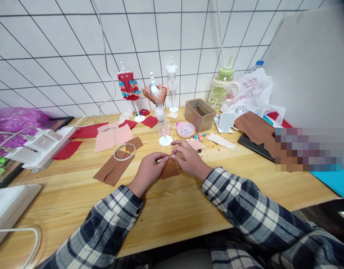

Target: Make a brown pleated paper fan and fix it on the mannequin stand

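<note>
Between my two hands is a small piece of brown crepe paper (170, 171), its lower part hanging toward the table's front. My left hand (151, 168) pinches its upper edge with thumb and forefinger. Close beside it, my right hand (189, 158) pinches the same edge, fingertips almost touching the left ones. Just behind stands a white mini dress form (160, 114) with ruffled brown paper (154, 93) around its upper part. Left of my hands, a silver ring (115, 154) lies on brown paper sheets (110, 168).
A pink bowl of beads (185, 129) and a cardboard box (200, 114) stand behind my right hand, near paper scraps (198, 138). Farther back are a red-dressed form (128, 86), a bare form (172, 76) and a green-lidded jug (223, 87). A power strip (45, 149) lies left.
</note>
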`<move>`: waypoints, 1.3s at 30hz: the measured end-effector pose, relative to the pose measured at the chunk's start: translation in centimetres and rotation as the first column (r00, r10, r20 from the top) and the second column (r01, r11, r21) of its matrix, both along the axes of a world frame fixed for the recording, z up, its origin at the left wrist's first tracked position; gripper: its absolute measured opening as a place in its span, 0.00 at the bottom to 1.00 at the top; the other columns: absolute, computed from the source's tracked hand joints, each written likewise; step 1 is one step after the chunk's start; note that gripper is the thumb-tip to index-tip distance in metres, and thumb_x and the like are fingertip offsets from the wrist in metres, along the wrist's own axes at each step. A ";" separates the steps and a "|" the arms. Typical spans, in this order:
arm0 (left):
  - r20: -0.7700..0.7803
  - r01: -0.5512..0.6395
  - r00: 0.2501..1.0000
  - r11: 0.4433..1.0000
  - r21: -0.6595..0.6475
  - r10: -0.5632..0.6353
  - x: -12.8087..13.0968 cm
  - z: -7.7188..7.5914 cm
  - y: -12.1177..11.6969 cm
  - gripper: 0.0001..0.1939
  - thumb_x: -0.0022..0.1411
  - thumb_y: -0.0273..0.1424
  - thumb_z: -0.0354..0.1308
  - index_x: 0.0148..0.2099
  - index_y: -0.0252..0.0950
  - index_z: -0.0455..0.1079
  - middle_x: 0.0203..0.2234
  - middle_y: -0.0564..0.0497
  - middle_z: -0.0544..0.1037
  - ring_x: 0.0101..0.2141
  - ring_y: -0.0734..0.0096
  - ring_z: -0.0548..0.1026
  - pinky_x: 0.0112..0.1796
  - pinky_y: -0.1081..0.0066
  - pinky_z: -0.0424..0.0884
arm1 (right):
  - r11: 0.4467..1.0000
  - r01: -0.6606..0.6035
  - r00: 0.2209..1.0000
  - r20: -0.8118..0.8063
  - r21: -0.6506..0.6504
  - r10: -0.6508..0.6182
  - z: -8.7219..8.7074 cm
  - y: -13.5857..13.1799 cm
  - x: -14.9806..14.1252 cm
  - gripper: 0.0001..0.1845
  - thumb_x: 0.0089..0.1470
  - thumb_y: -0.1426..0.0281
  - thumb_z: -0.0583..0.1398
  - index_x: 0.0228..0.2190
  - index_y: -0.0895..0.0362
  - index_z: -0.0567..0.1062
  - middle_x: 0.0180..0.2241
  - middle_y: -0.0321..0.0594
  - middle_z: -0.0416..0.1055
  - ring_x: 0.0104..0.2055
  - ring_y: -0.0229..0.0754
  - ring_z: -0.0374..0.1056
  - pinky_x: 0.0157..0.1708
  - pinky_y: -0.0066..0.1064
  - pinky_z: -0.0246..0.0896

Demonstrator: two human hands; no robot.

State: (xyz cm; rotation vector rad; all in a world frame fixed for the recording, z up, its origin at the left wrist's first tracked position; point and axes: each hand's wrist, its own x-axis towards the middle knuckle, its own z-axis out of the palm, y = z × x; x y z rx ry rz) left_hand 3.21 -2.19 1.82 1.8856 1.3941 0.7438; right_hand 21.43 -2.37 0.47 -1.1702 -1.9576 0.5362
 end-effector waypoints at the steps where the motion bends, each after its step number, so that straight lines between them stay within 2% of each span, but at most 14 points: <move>1: 0.005 0.004 1.000 1.000 0.002 -0.004 0.1 0.0 0.0 0.15 0.61 0.39 0.55 0.39 0.36 0.78 0.36 0.47 0.83 0.36 0.61 0.78 0.42 0.65 0.71 | 1.000 0.006 1.000 0.005 -0.004 -0.006 0.0 0.0 0.0 0.03 0.57 0.73 0.58 0.32 0.57 0.74 0.53 0.49 0.67 0.56 0.47 0.63 0.57 0.44 0.56; 14: 0.057 0.013 0.998 1.000 -0.005 -0.013 0.3 0.3 -0.6 0.15 0.59 0.40 0.58 0.39 0.36 0.78 0.37 0.47 0.82 0.37 0.62 0.78 0.40 0.66 0.71 | 0.999 0.040 0.997 0.069 -0.019 -0.038 -0.1 0.0 0.1 0.04 0.57 0.72 0.58 0.32 0.56 0.74 0.52 0.46 0.66 0.54 0.46 0.64 0.55 0.42 0.59; 18: 0.043 0.013 0.999 0.999 0.050 -0.015 0.3 0.1 -0.4 0.13 0.58 0.40 0.58 0.37 0.36 0.78 0.35 0.46 0.82 0.37 0.61 0.77 0.40 0.65 0.71 | 0.999 0.044 0.997 0.063 -0.019 -0.043 0.2 -0.1 0.0 0.04 0.56 0.73 0.58 0.32 0.56 0.74 0.51 0.45 0.67 0.52 0.45 0.65 0.53 0.40 0.60; 20: 0.049 -0.004 0.999 0.997 0.079 0.000 0.4 0.0 -0.3 0.12 0.58 0.39 0.58 0.36 0.36 0.78 0.34 0.46 0.82 0.36 0.62 0.77 0.40 0.65 0.71 | 0.998 0.050 0.998 0.040 -0.031 -0.048 0.2 -0.1 -0.1 0.03 0.54 0.72 0.59 0.31 0.56 0.74 0.49 0.44 0.69 0.47 0.43 0.67 0.49 0.38 0.63; 22: 0.069 -0.013 0.998 0.995 0.102 0.006 0.4 -0.1 -0.2 0.11 0.58 0.38 0.58 0.35 0.36 0.77 0.33 0.47 0.81 0.36 0.63 0.77 0.39 0.66 0.71 | 0.994 0.088 0.996 -0.017 -0.069 -0.089 0.2 0.0 -0.1 0.02 0.52 0.71 0.62 0.32 0.56 0.74 0.47 0.42 0.70 0.38 0.39 0.68 0.42 0.34 0.65; 24: 0.088 -0.014 0.996 0.992 0.125 0.003 0.4 -0.1 -0.2 0.10 0.58 0.36 0.58 0.34 0.36 0.77 0.33 0.47 0.81 0.35 0.64 0.77 0.40 0.67 0.71 | 0.979 0.143 0.982 -0.099 -0.143 -0.158 0.2 0.2 0.0 0.11 0.49 0.68 0.65 0.37 0.56 0.75 0.45 0.40 0.71 0.29 0.34 0.65 0.34 0.32 0.64; 26: 0.099 -0.011 0.995 0.989 0.149 -0.004 0.4 0.0 -0.3 0.10 0.58 0.36 0.58 0.34 0.36 0.76 0.33 0.47 0.81 0.36 0.64 0.77 0.40 0.67 0.71 | 0.955 0.134 0.969 -0.168 -0.266 -0.182 0.2 0.5 0.1 0.17 0.47 0.64 0.66 0.40 0.56 0.75 0.41 0.39 0.72 0.24 0.32 0.61 0.29 0.29 0.60; 29: 0.102 -0.022 0.995 0.986 0.163 0.005 0.4 0.2 -0.4 0.10 0.59 0.36 0.57 0.35 0.36 0.76 0.33 0.48 0.81 0.35 0.65 0.77 0.40 0.68 0.71 | 0.895 -0.003 0.959 -0.254 -0.446 -0.123 0.0 0.7 0.2 0.16 0.47 0.59 0.65 0.33 0.59 0.78 0.27 0.35 0.71 0.23 0.33 0.57 0.24 0.27 0.53; 31: 0.100 -0.034 0.995 0.988 0.152 0.019 0.3 0.2 -0.5 0.10 0.60 0.37 0.57 0.35 0.36 0.76 0.32 0.48 0.81 0.34 0.65 0.77 0.40 0.68 0.71 | 0.874 -0.052 0.948 -0.298 -0.484 -0.108 -0.1 0.7 0.2 0.16 0.47 0.59 0.65 0.31 0.60 0.78 0.22 0.34 0.68 0.23 0.33 0.57 0.23 0.26 0.50; 35: 0.079 -0.022 0.997 0.990 0.142 0.011 0.2 0.5 -0.6 0.11 0.59 0.38 0.58 0.35 0.36 0.76 0.33 0.47 0.81 0.36 0.63 0.77 0.42 0.66 0.70 | 0.868 -0.080 0.935 -0.338 -0.489 -0.105 -0.1 0.7 0.2 0.15 0.46 0.60 0.64 0.30 0.60 0.78 0.21 0.34 0.67 0.24 0.34 0.57 0.23 0.26 0.51; 37: 0.087 -0.021 0.996 0.992 0.122 0.011 0.0 0.7 -0.7 0.13 0.59 0.40 0.58 0.37 0.36 0.77 0.36 0.46 0.81 0.39 0.61 0.76 0.44 0.65 0.69 | 0.870 -0.083 0.926 -0.361 -0.485 -0.114 0.1 0.8 0.3 0.14 0.45 0.60 0.64 0.29 0.59 0.77 0.22 0.34 0.68 0.25 0.35 0.59 0.25 0.26 0.52; 39: 0.121 -0.014 0.993 0.998 0.055 0.007 -0.2 0.8 -0.8 0.16 0.59 0.42 0.58 0.42 0.35 0.77 0.37 0.46 0.81 0.39 0.61 0.76 0.41 0.66 0.70 | 0.880 -0.067 0.907 -0.395 -0.470 -0.142 0.4 0.9 0.6 0.13 0.44 0.61 0.64 0.28 0.58 0.77 0.24 0.35 0.70 0.27 0.36 0.61 0.28 0.28 0.55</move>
